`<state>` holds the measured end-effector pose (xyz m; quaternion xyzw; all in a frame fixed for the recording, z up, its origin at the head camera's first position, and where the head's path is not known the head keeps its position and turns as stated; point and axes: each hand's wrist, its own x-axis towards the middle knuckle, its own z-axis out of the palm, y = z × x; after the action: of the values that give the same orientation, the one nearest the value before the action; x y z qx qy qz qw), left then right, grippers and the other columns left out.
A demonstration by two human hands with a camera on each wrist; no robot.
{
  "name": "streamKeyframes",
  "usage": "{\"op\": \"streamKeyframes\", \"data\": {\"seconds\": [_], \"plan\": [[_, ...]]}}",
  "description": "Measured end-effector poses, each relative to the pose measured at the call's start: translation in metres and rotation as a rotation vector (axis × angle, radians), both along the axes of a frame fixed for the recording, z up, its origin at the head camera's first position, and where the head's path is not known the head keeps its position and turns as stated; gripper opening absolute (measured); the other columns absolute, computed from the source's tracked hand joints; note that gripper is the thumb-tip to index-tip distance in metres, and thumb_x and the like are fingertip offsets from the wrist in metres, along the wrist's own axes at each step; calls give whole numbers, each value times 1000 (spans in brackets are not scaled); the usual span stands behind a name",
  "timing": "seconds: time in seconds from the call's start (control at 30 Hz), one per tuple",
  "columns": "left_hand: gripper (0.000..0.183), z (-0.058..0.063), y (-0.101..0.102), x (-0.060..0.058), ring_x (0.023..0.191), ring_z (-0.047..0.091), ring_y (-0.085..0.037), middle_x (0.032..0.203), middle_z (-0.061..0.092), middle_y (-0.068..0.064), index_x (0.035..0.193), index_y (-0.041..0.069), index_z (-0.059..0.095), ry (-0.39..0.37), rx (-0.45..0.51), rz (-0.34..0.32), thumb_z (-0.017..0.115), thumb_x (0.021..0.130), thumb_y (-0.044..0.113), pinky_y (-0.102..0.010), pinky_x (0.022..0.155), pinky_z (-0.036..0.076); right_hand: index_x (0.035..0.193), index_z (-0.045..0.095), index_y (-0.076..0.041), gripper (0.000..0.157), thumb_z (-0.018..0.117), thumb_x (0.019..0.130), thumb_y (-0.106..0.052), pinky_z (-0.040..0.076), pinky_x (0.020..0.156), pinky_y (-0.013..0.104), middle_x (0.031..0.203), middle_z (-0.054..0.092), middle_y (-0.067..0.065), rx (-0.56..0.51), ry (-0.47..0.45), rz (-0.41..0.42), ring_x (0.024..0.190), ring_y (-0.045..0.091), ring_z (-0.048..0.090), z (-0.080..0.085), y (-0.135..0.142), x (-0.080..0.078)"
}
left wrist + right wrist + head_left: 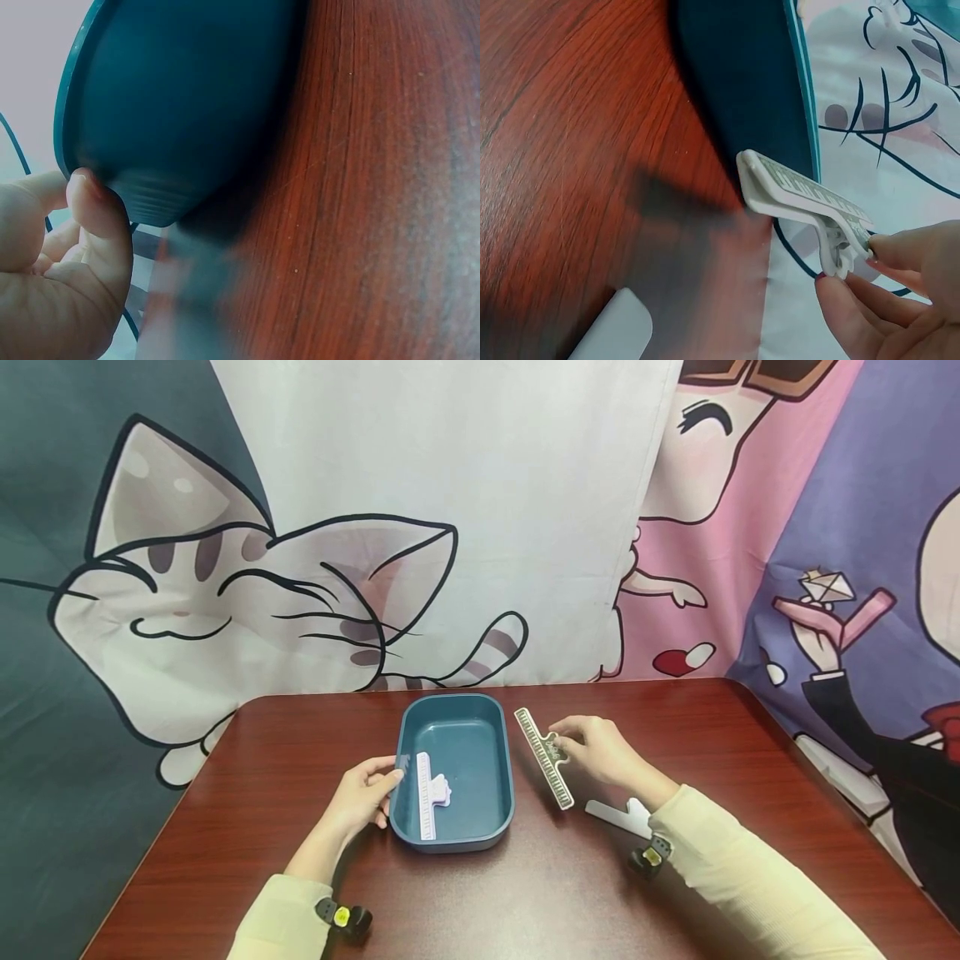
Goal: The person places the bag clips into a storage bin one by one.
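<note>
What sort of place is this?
Probably an indoor recording corner: a glossy reddish-brown wood-grain table stands before a pale, cartoon-printed fabric backdrop, and small black wrist-worn cameras are in view.

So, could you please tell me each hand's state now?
Left hand: gripping the blue tray at its side.
Right hand: pinching the green-labelled clip.

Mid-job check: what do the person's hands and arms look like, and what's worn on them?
The left hand and right hand are ungloved. Long, pale yellow fabric sleeves cover the forearms. Small black wrist-worn devices, each with a bright yellow patch, sit near the cuffs.
</note>
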<state>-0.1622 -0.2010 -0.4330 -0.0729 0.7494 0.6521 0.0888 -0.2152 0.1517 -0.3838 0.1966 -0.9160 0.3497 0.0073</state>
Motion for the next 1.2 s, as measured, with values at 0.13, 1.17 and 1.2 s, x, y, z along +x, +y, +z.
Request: {"op": "streamKeyframes", "data": {"seconds": [0.13,1.17,1.2], "plan": [[45,-1,0,0,43,46,-9,61,51,-1,133,-3,45,0,-1,-1,58,93,11,-20,36,42,109,68,-4,22,61,89,-11,55,54,26,95,69,12,-78,-92,-3,61,21,67,2,-2,2],[43,-4,-1,-1,43,46,-10,60,51,-1,132,-2,47,1,-20,7,58,93,12,-21,37,43,108,66,-6,21,61,90,-14,55,52,41,71,63,7,-189,-228,-13,49,19,57,9,-26,6],[43,-4,-1,-1,43,46,-10,60,51,-1,133,-2,46,2,-24,4,57,93,12,-21,37,43,108,66,-5,21,60,90,-14,55,52,43,70,63,7,-190,-231,-16,48,19,57,9,-27,6]]}}
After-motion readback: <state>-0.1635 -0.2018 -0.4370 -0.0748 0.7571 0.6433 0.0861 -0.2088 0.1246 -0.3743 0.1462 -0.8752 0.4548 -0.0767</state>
